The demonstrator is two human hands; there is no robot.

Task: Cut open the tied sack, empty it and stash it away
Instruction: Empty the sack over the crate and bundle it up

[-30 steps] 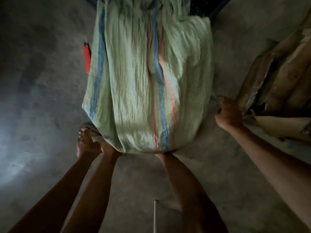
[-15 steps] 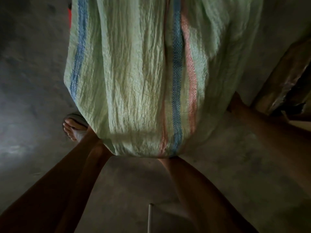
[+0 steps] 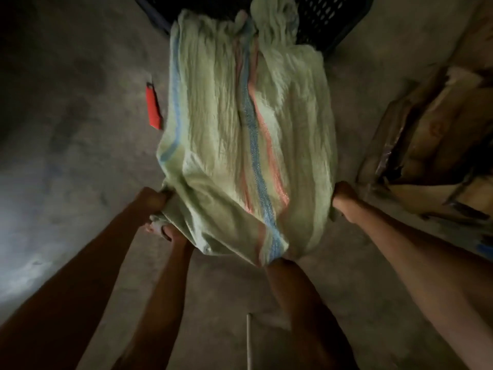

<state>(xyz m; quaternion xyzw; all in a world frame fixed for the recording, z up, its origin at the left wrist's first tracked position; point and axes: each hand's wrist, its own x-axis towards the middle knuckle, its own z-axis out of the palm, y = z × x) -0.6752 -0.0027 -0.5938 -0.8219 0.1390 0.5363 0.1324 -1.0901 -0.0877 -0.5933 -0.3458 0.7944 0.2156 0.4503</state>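
Note:
A pale green woven sack (image 3: 218, 145) with blue and pink stripes hangs bottom end towards me. Its far mouth end drapes into a dark plastic crate (image 3: 336, 20) at the top of the view. My left hand (image 3: 152, 201) is closed on the sack's near left corner. At the near right corner, my right hand (image 3: 344, 196) grips the sack's edge. The sack looks limp and creased; what is inside the crate is hidden. A red utility knife (image 3: 153, 109) lies on the concrete floor just left of the sack.
A heap of brown cardboard and paper bags (image 3: 432, 145) stands on the floor at the right, close to my right arm. My legs and left foot (image 3: 158, 229) are under the sack. A thin white rod (image 3: 248, 340) lies on the floor between my legs.
The sack rose close to the camera half a second ago and has since dropped back. My right hand has come in from beside the cardboard heap to the sack's right corner.

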